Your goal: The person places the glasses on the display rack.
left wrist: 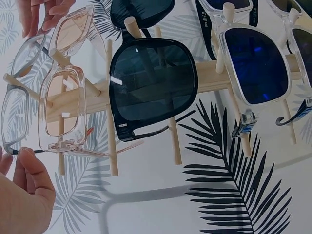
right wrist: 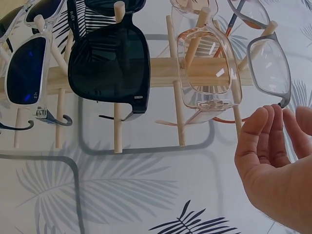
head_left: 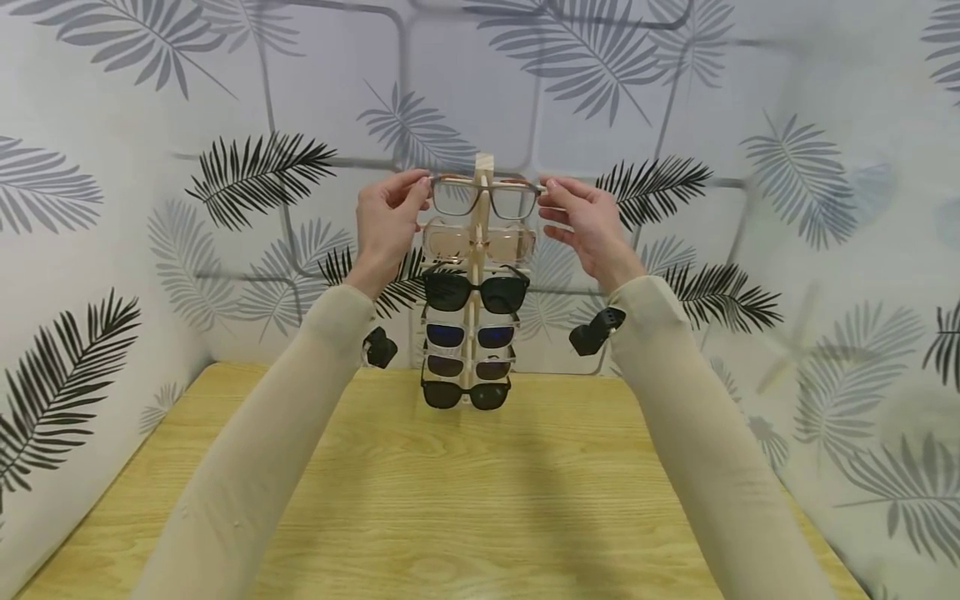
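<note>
Clear-lensed eyeglasses [head_left: 513,202] with a grey frame sit on the top peg of a wooden eyewear stand [head_left: 483,163]. At their left hinge, my left hand [head_left: 386,223] pinches the frame between thumb and fingers. My right hand [head_left: 591,225] pinches the opposite hinge; the right wrist view shows its fingertips on the corner of the eyeglasses [right wrist: 270,66]. Just below hang pink-tinted glasses [head_left: 448,243] with a transparent frame, apart from both hands. In the left wrist view, the lower rim of the eyeglasses [left wrist: 15,117] meets the left fingertips.
Lower on the stand hang black sunglasses [head_left: 502,295], clear-framed sunglasses with blue lenses [head_left: 496,337], another clear-framed pair [head_left: 492,368] and a bottom black pair [head_left: 488,396]. The stand is at the back of a wooden table [head_left: 465,500], before a leaf-patterned backdrop [head_left: 825,208].
</note>
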`<control>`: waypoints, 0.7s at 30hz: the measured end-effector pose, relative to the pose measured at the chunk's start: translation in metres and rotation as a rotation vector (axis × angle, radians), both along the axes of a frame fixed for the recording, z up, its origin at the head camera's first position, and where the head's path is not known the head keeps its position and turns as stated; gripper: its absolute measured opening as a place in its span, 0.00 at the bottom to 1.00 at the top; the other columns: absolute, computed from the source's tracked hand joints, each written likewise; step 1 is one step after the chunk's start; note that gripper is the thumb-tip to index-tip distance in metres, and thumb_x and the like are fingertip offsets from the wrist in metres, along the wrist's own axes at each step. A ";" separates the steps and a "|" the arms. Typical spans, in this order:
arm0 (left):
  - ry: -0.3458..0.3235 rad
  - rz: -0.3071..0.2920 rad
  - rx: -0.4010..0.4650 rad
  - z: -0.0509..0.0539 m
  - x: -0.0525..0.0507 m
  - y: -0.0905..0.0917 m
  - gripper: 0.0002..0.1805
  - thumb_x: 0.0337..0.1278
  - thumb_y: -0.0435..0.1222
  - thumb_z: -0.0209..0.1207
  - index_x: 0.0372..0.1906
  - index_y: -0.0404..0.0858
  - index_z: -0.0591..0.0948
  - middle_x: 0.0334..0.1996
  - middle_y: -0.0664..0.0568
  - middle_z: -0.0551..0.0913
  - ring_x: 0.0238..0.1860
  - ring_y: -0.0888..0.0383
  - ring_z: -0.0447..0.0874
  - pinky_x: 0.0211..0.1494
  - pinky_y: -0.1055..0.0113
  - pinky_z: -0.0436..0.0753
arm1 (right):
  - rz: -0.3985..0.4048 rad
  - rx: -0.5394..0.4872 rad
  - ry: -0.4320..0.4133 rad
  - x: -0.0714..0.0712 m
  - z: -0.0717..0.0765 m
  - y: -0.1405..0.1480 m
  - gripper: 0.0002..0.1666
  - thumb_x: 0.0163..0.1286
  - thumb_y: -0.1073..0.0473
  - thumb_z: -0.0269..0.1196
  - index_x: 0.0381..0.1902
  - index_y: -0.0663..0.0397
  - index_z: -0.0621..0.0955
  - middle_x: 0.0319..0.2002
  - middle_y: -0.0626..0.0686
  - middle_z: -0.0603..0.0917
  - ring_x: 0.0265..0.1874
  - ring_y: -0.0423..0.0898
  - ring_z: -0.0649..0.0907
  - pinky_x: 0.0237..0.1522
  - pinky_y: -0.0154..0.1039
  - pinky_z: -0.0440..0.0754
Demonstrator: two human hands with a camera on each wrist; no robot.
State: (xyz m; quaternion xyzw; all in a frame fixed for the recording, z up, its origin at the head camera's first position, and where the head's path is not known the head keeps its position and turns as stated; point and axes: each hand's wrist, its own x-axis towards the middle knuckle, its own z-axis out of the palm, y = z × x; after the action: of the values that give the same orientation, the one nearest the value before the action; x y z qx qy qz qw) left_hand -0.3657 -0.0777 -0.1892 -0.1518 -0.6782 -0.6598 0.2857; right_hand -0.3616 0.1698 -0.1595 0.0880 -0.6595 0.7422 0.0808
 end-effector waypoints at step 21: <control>-0.008 0.060 -0.066 -0.015 0.021 -0.010 0.11 0.69 0.38 0.57 0.48 0.38 0.84 0.36 0.49 0.85 0.36 0.52 0.83 0.35 0.72 0.76 | 0.032 0.106 0.052 0.014 -0.020 0.012 0.16 0.71 0.56 0.61 0.53 0.56 0.82 0.41 0.49 0.85 0.39 0.42 0.84 0.39 0.33 0.84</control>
State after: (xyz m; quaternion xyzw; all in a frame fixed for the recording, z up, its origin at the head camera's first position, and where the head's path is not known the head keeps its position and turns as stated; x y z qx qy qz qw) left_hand -0.3445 -0.0874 -0.2041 -0.1380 -0.7051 -0.6287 0.2975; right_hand -0.3479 0.1818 -0.1800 0.1220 -0.6942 0.7047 0.0815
